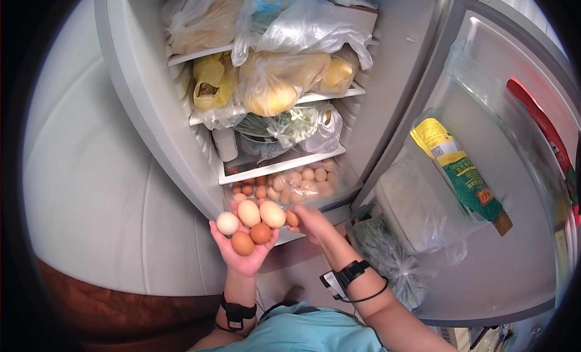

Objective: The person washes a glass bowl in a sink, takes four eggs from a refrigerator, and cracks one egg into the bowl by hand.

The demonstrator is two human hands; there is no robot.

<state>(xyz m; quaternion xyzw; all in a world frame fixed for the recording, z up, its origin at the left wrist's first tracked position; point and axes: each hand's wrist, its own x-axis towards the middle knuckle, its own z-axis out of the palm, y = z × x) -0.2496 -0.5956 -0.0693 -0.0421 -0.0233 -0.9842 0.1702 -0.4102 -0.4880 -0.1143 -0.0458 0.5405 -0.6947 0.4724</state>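
Several eggs [248, 213], some pale and some brown, rest together on the upturned palm of my left hand [245, 261]. Just to the right, my right hand [312, 224] grips one brown egg [292, 218] between thumb and fingers, close beside a pale egg [272, 214] of the group. Beyond both hands is the clear bottom drawer [352, 188] of the refrigerator. Loose brown eggs [248, 190] lie at its left, and a clear plastic bag of eggs [308, 184] fills its middle and right. My left fingers are partly hidden under the eggs.
Bagged food [272, 93] crowds the refrigerator shelves above. Green vegetables [281, 125] and a white cup [225, 144] occupy the lowest shelf. The open door [454, 279] stands at right, its bins holding a yellow-green pouch [463, 170] and a lidded container [408, 207].
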